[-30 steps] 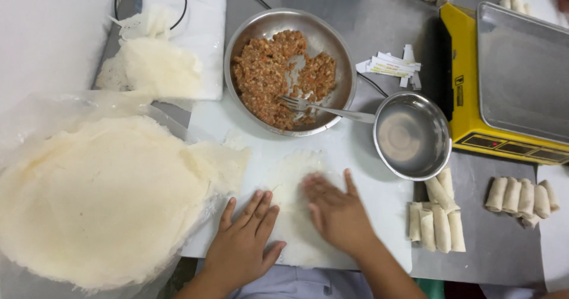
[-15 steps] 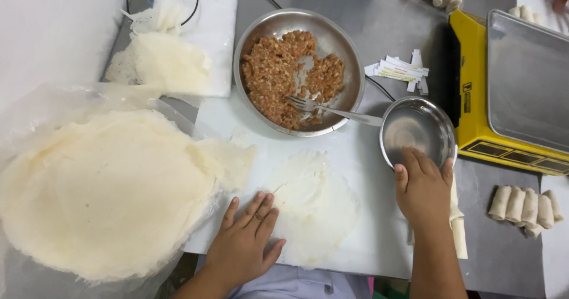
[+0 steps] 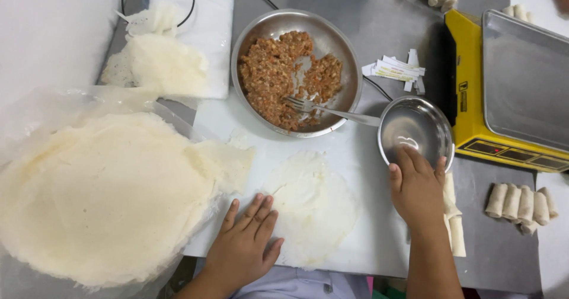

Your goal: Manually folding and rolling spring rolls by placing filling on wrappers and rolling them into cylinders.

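Hands: two. The left hand lies flat at 6 o'clock, fingers together and spread on nothing but the board, its fingertips touching the left edge of the round wrapper. The right hand at 4 o'clock has its fingers loosely apart, tips dipped over the near rim of the small steel bowl; it clamps nothing.
Wrapper on the board: one, thin and pale, lying flat at the middle of the white cutting board, just beside the left hand.
Risk, wrapper: so thin a sheet could tear or wrinkle if the left hand drags sideways, and it looks likely to dry at the edges while lying open.
Risk, small bowl: it sits at the board's right edge; a push on its near rim could tip or slide it against the yellow scale.
Finished rolls: about four beside the right wrist, partly hidden, so the count is unsure; five in a row at 3 o'clock; more at 12 and 1 o'clock, cut off by the frame.
Wrapper stack: one large pile at 9 o'clock on clear plastic; sheets too many to count. A smaller heap at 11 o'clock.
Filling bowl: one at 12 o'clock, holding minced filling and one fork.
Risk, fork: its handle overhangs the rim toward the small bowl, so a knock could flip it.
Paper slips: a small bundle at 1 o'clock.
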